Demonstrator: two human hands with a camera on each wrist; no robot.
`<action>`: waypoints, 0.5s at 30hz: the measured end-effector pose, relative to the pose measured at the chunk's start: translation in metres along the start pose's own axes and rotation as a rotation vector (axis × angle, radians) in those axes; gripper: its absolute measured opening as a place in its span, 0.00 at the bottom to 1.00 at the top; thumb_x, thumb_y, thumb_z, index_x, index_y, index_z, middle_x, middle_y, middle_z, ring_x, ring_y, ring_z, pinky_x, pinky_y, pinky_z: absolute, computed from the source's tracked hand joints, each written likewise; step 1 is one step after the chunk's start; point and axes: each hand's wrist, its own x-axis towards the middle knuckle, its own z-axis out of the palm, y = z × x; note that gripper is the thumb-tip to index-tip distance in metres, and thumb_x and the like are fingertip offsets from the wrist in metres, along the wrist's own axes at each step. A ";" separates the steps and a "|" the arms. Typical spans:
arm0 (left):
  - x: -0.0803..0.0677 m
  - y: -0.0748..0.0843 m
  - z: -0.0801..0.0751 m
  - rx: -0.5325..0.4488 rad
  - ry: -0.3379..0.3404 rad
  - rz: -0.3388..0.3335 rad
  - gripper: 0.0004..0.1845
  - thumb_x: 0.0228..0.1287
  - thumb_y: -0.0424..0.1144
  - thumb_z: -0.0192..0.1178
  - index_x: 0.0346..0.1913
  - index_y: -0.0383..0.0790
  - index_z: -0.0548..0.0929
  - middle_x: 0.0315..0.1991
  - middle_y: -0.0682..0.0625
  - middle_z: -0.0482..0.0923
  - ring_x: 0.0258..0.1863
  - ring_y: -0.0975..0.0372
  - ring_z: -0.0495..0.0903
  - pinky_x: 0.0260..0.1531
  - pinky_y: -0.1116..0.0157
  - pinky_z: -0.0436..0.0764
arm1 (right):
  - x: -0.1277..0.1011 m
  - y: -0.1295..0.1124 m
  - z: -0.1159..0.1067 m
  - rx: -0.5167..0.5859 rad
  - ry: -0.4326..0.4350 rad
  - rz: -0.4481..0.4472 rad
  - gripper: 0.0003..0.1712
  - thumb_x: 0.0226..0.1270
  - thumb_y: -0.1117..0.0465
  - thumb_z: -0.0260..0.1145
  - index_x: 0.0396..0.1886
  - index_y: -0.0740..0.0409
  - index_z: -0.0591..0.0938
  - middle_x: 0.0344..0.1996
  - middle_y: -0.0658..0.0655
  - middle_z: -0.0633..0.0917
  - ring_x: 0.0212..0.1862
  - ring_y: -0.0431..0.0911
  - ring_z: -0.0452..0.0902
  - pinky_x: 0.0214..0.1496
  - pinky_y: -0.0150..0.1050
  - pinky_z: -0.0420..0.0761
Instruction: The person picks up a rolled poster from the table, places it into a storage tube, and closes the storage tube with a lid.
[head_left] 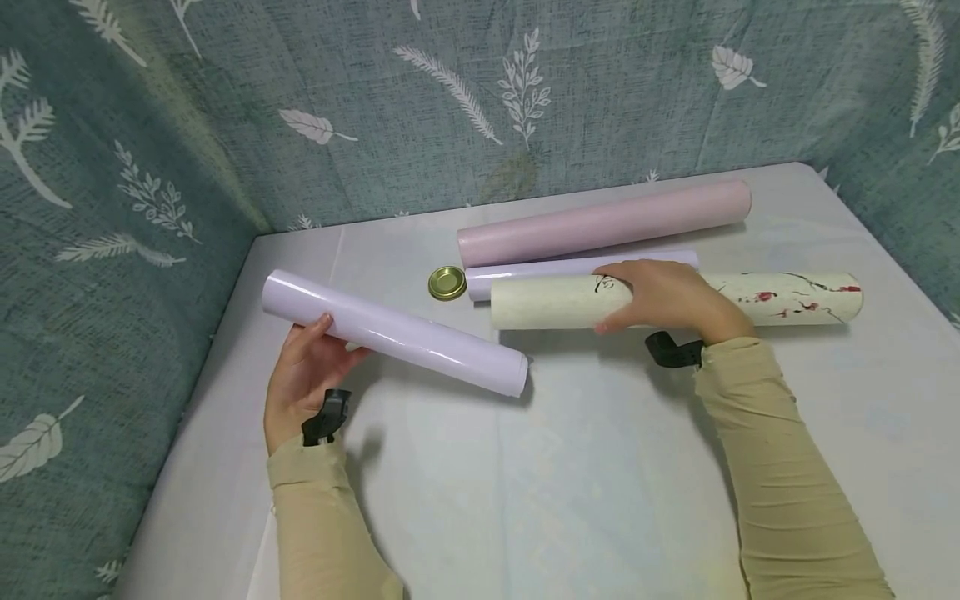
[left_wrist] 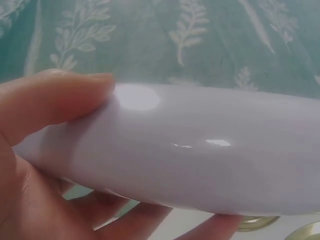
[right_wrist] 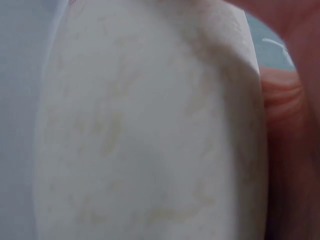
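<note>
My left hand (head_left: 302, 379) holds a glossy pale lilac roll (head_left: 408, 337) near its left end, the roll slanting down to the right. In the left wrist view the thumb lies along the lilac roll's (left_wrist: 200, 150) upper side and the fingers pass beneath it. With its thumb on the near side and fingers over the top, my right hand (head_left: 671, 296) grips a cream roll (head_left: 551, 303) printed with dark branches and red flowers. That cream roll (right_wrist: 140, 130) fills most of the right wrist view.
Behind the cream roll lies a second lilac roll (head_left: 517, 275), partly covered. Farther back is a thicker pink roll (head_left: 600, 223). A gold jar lid (head_left: 447, 283) rests at the left ends of these rolls. Green leaf-patterned cloth (head_left: 360, 75) hangs around the white table (head_left: 450, 483).
</note>
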 end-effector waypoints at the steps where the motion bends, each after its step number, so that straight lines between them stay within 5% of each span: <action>1: 0.000 0.000 0.000 -0.004 0.011 0.003 0.15 0.65 0.26 0.42 0.53 0.40 0.66 0.49 0.44 0.68 0.55 0.50 0.66 0.49 0.43 0.65 | 0.000 0.000 -0.001 0.000 0.003 -0.002 0.46 0.33 0.30 0.68 0.57 0.40 0.71 0.52 0.45 0.75 0.51 0.44 0.70 0.48 0.48 0.68; 10: -0.002 0.003 -0.007 -0.044 0.041 -0.011 0.16 0.67 0.31 0.43 0.56 0.43 0.61 0.57 0.38 0.65 0.56 0.46 0.66 0.47 0.50 0.71 | -0.001 0.001 -0.003 -0.006 0.027 -0.013 0.45 0.32 0.28 0.67 0.54 0.38 0.72 0.50 0.43 0.76 0.49 0.42 0.71 0.46 0.47 0.68; 15: -0.001 0.003 -0.011 -0.051 0.062 0.021 0.17 0.66 0.34 0.46 0.56 0.44 0.60 0.52 0.42 0.68 0.50 0.50 0.72 0.40 0.53 0.76 | -0.002 0.002 -0.004 -0.008 0.031 -0.012 0.44 0.34 0.31 0.69 0.55 0.39 0.72 0.50 0.44 0.76 0.49 0.43 0.71 0.47 0.48 0.68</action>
